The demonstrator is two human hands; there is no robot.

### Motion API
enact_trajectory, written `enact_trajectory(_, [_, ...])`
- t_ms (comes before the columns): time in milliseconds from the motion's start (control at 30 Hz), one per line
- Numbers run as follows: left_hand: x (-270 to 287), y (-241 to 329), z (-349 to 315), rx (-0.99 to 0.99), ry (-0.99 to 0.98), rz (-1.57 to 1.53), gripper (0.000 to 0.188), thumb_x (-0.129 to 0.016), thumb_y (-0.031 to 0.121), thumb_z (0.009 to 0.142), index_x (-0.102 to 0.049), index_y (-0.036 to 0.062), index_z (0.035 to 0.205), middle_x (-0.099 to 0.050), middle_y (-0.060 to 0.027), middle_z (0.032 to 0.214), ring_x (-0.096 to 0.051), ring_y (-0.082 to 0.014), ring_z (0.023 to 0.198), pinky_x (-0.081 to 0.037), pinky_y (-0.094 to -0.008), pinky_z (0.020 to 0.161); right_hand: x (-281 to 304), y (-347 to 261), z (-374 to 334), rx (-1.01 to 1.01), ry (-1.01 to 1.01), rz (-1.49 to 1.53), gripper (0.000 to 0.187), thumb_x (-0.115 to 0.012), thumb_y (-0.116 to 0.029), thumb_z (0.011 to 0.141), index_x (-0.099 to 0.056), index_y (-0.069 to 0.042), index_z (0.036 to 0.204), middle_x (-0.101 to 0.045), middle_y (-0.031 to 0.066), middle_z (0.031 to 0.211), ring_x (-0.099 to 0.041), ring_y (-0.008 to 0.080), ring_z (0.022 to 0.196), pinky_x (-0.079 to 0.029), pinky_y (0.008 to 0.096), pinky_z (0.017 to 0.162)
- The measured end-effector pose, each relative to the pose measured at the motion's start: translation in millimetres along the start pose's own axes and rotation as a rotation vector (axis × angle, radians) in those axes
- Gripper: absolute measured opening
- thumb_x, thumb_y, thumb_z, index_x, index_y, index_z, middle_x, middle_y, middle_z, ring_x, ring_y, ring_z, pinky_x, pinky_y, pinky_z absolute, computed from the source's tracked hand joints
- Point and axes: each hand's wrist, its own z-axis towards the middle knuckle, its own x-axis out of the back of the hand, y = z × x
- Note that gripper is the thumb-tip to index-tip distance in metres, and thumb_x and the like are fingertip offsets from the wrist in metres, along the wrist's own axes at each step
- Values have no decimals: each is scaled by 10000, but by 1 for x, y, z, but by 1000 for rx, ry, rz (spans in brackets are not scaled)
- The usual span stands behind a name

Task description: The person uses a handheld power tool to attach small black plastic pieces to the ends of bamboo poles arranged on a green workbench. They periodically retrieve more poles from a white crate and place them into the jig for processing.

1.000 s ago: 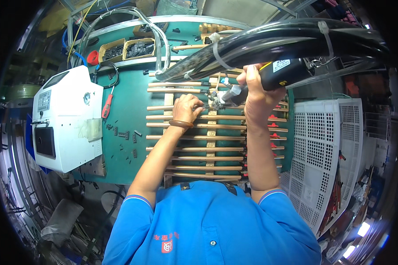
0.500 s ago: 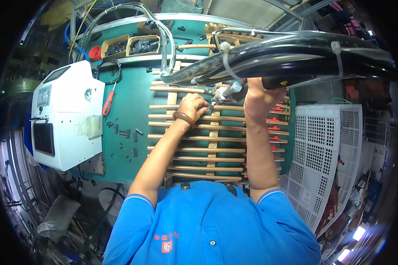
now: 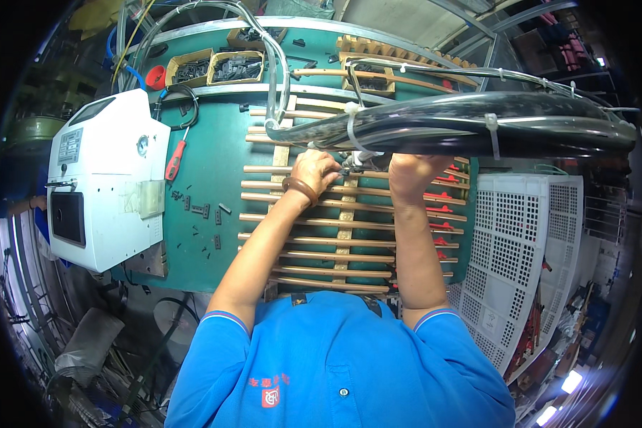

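Several copper-coloured rods (image 3: 314,222) lie side by side across two light wooden strips (image 3: 343,235) on the green table. My left hand (image 3: 315,171), wearing a brown bangle, is closed with its fingertips pinching a small dark fitting (image 3: 344,172) on one of the upper rods. Opposite it, my right hand (image 3: 415,177) is wrapped round a hose-fed power screwdriver (image 3: 364,156). The screwdriver's pale metal nose reaches left, close beside the fitting; whether it touches cannot be seen. A thick black hose bundle (image 3: 435,125) hides the screwdriver's body and part of my right hand.
A white machine (image 3: 107,178) stands at left, beside a red-handled screwdriver (image 3: 175,160) and loose dark parts (image 3: 201,211). Cardboard boxes (image 3: 236,68) of black parts sit at the back. Red clips (image 3: 442,208) line the rods' right ends, near white perforated crates (image 3: 506,250).
My right hand and the power screwdriver have shifted slightly left and down toward the fitting. The hose bundle now hangs lower in view. My left hand stays at the same rod.
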Motion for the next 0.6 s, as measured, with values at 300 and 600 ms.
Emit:
enact_trajectory(300, [-6,-4,-1,384,-363,72,275,-685,312,834,-674,137,1046,-668,-81,1026,-621,-323,927,-476,-404,856,2,16,-19,-2,-18,51,187,-666,26,696,-563,-12,847,-596,16,746,-539,120,645,-454,236,689])
enact_trajectory(600, [-24,-34,-15,147,-181,223,304,-571,265,890,-612,83,1130,-641,-75,1040,-580,-266,941,-474,-399,826,11,31,-45,-183,-291,203,160,-661,-62,800,-592,-36,943,-604,55,834,-565,199,731,-465,309,740])
